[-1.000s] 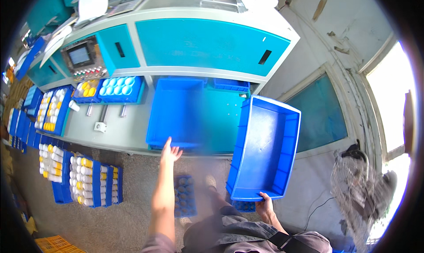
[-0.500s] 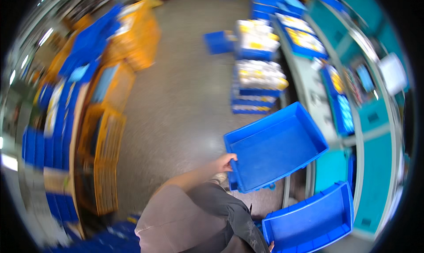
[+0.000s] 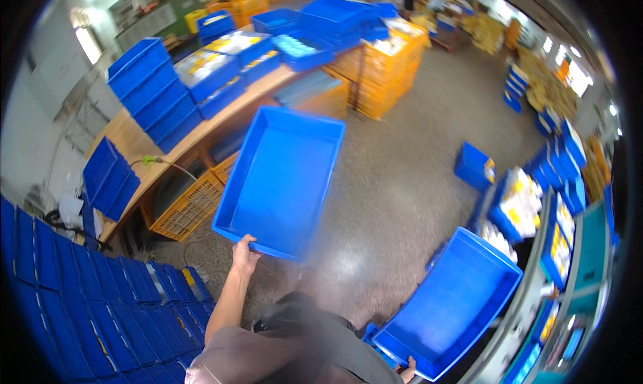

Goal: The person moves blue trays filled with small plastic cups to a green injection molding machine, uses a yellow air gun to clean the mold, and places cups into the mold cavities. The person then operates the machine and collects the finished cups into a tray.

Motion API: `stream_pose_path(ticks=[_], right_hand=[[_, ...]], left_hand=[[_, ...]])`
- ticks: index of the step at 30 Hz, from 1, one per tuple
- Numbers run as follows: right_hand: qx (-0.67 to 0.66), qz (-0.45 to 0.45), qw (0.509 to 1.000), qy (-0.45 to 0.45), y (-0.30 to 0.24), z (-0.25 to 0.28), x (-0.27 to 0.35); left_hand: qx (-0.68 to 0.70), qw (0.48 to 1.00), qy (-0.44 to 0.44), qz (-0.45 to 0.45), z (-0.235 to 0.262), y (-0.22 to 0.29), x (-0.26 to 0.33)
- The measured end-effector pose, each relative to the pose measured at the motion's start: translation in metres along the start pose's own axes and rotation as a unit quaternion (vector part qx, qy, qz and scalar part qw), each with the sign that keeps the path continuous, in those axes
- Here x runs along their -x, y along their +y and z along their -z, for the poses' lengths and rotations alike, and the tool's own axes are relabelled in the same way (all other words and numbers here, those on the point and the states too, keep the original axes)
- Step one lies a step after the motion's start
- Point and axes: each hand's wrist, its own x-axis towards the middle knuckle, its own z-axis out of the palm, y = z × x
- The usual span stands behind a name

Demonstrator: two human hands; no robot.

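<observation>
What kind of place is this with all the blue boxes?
Probably a factory or warehouse floor: stacks of blue crates, orange baskets and a long wooden table. Each hand carries an empty blue tray.

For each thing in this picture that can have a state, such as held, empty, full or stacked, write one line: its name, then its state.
left hand: grips a tray's near edge
left blue tray: empty, held up, tilted
right hand: holds a tray's edge
right blue tray: empty, held
orange crates: stacked
bench trays: filled

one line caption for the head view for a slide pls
A person carries two empty blue trays, one gripped in each of the hands, across a workshop floor.
</observation>
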Motion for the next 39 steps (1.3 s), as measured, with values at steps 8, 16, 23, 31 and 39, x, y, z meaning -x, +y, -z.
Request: stream_pose_path(ticks=[8,16,23,31,39], right_hand=[[0.418,0.738,0.486,0.208,-0.071,-0.283,-0.253],[0.646,0.584,0.488,0.066,-0.079,-0.568,-0.420],[0.788,0.392,0.471,0.069,0.015,-0.779,-0.586],[0.900,0.142,0.412,0.030,0.170,-0.937,-0.830],[0.958,0.081,0.258,-0.096,0.331,-0.920,-0.982]], left_hand=[[0.139,0.954,0.042,-0.261,-0.041,0.228,-0.071],[0.191,0.880,-0.014,-0.435,-0.105,0.502,-0.128],[0.316,0.871,0.098,-0.364,-0.157,0.619,-0.180],[-0.221,0.468,0.551,-0.655,-0.123,0.595,-0.203],[-0.254,0.612,0.397,-0.635,-0.037,0.678,-0.232]])
